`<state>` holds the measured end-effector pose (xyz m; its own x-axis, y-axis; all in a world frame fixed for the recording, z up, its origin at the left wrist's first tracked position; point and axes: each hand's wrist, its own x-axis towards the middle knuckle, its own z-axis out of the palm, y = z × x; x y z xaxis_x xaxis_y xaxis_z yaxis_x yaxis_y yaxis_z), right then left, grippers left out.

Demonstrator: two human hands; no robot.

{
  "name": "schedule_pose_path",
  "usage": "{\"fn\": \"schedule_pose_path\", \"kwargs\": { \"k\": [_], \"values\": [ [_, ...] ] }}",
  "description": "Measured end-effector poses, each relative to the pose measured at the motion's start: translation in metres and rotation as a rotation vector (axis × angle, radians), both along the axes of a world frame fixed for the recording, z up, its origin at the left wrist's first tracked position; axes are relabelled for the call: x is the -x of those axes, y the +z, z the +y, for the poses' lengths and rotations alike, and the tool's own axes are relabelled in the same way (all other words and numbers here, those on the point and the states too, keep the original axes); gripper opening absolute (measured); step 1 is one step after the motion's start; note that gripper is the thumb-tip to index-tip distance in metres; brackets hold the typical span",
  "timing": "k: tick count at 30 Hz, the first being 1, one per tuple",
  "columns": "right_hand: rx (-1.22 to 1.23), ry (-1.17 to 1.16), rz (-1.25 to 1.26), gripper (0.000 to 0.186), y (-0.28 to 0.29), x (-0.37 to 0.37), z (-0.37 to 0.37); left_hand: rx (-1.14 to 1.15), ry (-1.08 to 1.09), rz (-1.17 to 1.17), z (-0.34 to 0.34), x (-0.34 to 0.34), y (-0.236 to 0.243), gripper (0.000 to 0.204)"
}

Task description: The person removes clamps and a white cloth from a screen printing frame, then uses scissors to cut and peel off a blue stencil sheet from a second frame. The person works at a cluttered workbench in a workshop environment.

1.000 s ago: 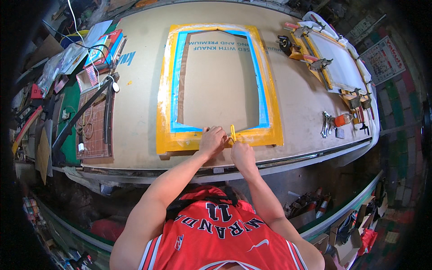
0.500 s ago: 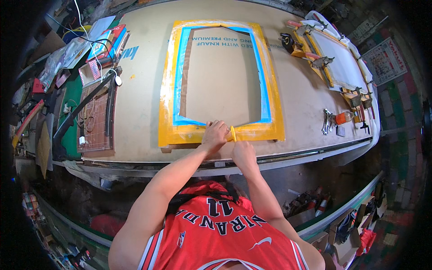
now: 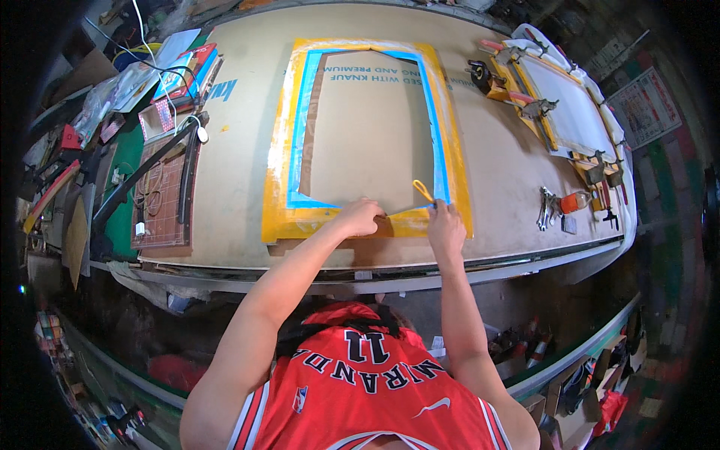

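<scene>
A yellow rectangular frame (image 3: 457, 180) lies flat on the board-covered table, with blue tape (image 3: 303, 142) lining its inner opening. My left hand (image 3: 361, 217) is closed over the middle of the frame's near bar; what its fingers grip is hidden. A thin dark edge runs from its fingertips toward the right hand. Near the right corner of the same bar, my right hand (image 3: 447, 225) is closed around a slim tool with a yellow loop-shaped end (image 3: 422, 190). That loop sticks out up and left; the rest is mostly covered by the fingers.
At the right lie wrenches (image 3: 545, 210), an orange-labelled bottle (image 3: 574, 201) and a clamped yellow frame (image 3: 551, 127). On the left are a red-and-blue box (image 3: 187, 75), a dark bar (image 3: 142, 171) and cables. The table's metal front edge (image 3: 360, 286) runs before me.
My right hand has moved right and slightly away from me along the near bar, carrying the yellow-looped tool. The left hand has stayed nearly in place, so the hands are farther apart.
</scene>
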<state>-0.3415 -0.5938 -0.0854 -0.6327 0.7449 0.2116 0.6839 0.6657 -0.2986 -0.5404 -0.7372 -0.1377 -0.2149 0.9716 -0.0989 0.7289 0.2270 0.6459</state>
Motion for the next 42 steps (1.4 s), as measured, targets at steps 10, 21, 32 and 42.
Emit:
{"fn": "schedule_pose_path", "kwargs": {
  "k": [10,21,32,42],
  "values": [
    [-0.029,0.513,0.29,0.03,-0.038,0.03,-0.003,0.228,0.045,-0.112,0.021,-0.001,0.004,0.027],
    [0.591,0.733,-0.158,0.027,-0.018,0.068,0.009,-0.076,0.273,0.176,-0.015,-0.032,0.012,0.017],
    [0.532,0.716,-0.296,0.033,-0.028,0.081,0.016,0.417,0.308,0.216,0.007,-0.035,0.046,0.026],
    [0.418,0.755,0.123,0.014,-0.045,0.057,-0.001,0.077,0.335,0.019,-0.009,-0.033,0.019,0.024]
  ]
}}
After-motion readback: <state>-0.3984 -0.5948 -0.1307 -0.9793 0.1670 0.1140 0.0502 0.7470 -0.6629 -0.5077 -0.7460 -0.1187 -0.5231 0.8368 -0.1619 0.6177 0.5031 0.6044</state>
